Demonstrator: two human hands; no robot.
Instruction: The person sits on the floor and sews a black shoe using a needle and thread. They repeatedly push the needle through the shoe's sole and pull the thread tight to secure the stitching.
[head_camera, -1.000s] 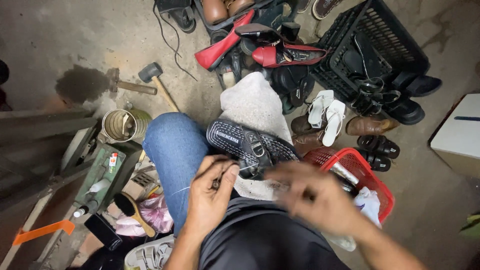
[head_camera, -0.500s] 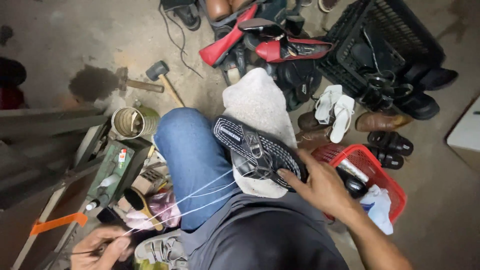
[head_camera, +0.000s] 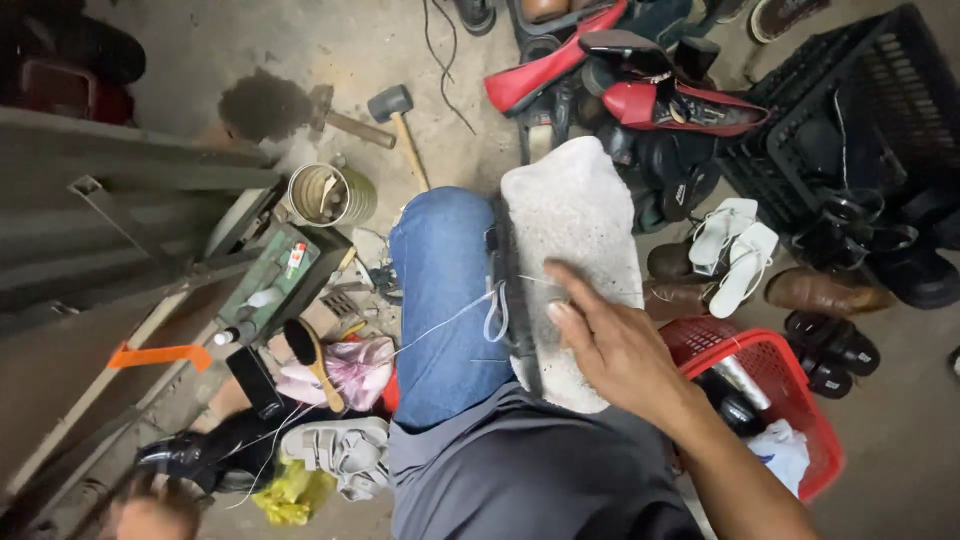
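A dark shoe (head_camera: 512, 300) stands on its edge on my lap, between my blue-jeaned knee (head_camera: 445, 290) and a pale grey cloth (head_camera: 570, 210) spread over the other leg. My right hand (head_camera: 612, 345) lies over the cloth, its fingers pressing the shoe in place. White thread (head_camera: 430, 325) runs from a loop at the shoe's side down to the left. My left hand (head_camera: 150, 512) is far out at the bottom left corner, blurred and closed, with the thread pulled taut towards it.
On the floor lie a hammer (head_camera: 395, 110), a tin can (head_camera: 325, 195), a green box of small items (head_camera: 280, 285) and a brush (head_camera: 310, 360). A red basket (head_camera: 775, 385), a black crate (head_camera: 850, 110), red heels (head_camera: 650, 95) and white flip-flops (head_camera: 735, 250) crowd the right.
The shoe has been turned from flat onto its edge. My left hand has pulled the thread further down and left, and my right hand moved up onto the shoe and cloth.
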